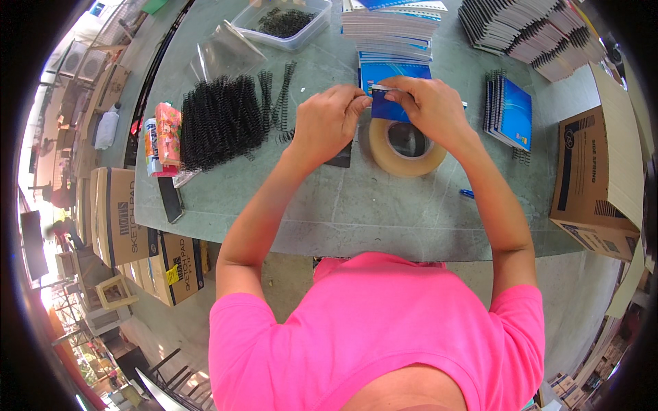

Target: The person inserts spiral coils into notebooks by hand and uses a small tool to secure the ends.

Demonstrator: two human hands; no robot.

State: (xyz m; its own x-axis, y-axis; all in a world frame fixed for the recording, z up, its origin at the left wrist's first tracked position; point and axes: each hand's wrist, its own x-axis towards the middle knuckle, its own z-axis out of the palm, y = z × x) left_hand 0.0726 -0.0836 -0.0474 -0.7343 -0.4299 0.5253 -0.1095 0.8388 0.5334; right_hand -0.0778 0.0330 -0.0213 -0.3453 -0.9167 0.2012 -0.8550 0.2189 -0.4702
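Observation:
A small blue-covered notebook (388, 109) is held up over a wide roll of clear tape (384, 159). My right hand (430, 111) is closed on its upper edge. My left hand (329, 123) is closed in a pinch at the notebook's left end; whatever lies between its fingertips is too small to make out. Just beyond my hands stands a stack of punched notebooks (391, 38), with another blue cover (397, 70) at its front. To the left lies a heap of black spiral coils (223, 120), with a few loose coils (282, 96) beside it.
A clear plastic tub (296, 45) of coils and a plastic bag (229, 51) lie far left. Spiral-bound notebooks (514, 113) sit right, with larger stacks (531, 31) behind. An open cardboard box (582, 164) stands at the right edge. A blue pen (467, 193) lies near my right forearm.

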